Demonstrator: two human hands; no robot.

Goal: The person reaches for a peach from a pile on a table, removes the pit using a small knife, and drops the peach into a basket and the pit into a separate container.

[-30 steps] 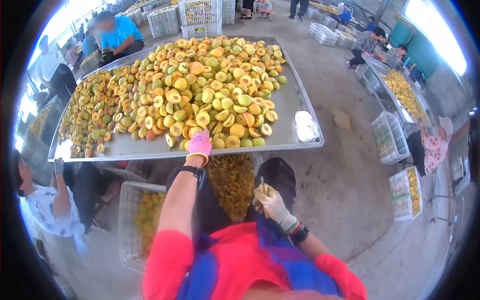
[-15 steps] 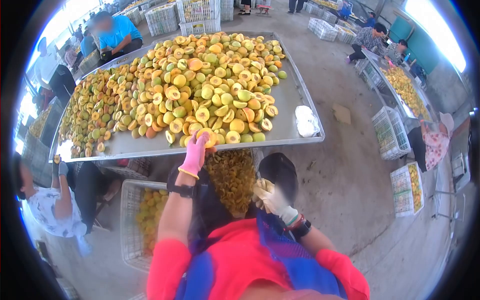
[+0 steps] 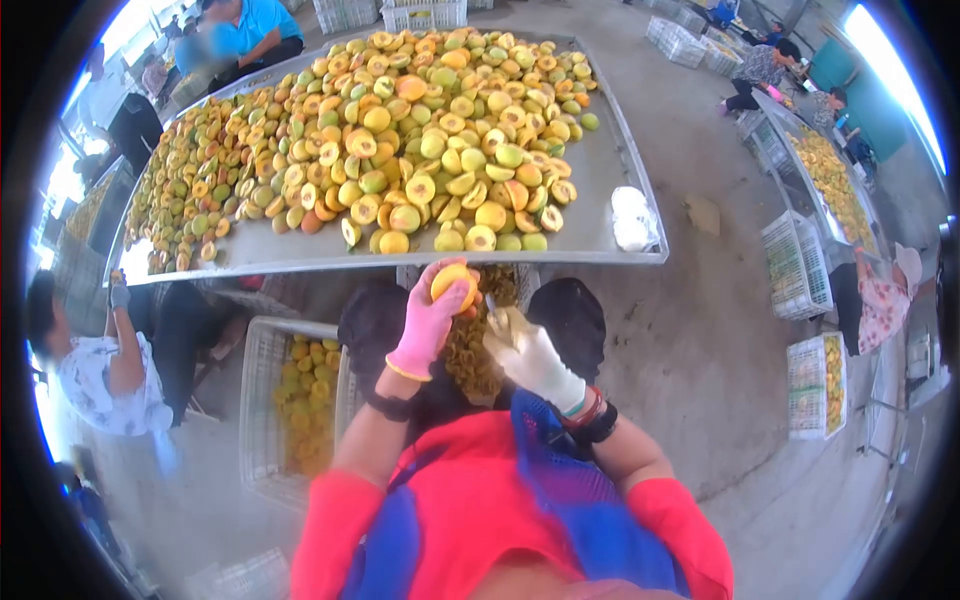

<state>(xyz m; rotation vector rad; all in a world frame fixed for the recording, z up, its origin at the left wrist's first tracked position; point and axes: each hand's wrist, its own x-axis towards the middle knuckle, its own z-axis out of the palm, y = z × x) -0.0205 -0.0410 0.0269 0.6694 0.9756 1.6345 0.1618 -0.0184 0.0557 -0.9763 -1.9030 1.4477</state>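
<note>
My left hand [image 3: 430,322], in a pink glove, grips a yellow-orange peach [image 3: 453,284] just below the front edge of the big metal tray [image 3: 590,215]. My right hand [image 3: 525,350], in a white glove, holds a small knife [image 3: 491,304] whose tip points up beside the peach. The tray carries a heap of whole and halved peaches [image 3: 400,140]. Under my hands a bin of peach pits [image 3: 475,345] sits between my knees.
A white crate of peaches [image 3: 295,400] stands at my left. A seated person [image 3: 95,375] works at the left, others at the tray's far side. White cloth [image 3: 635,220] lies on the tray's right end. More crates [image 3: 795,265] and another tray [image 3: 825,180] stand right.
My left hand picked a peach off the tray's front edge and drew it down toward me. My right hand rose with the knife to meet it.
</note>
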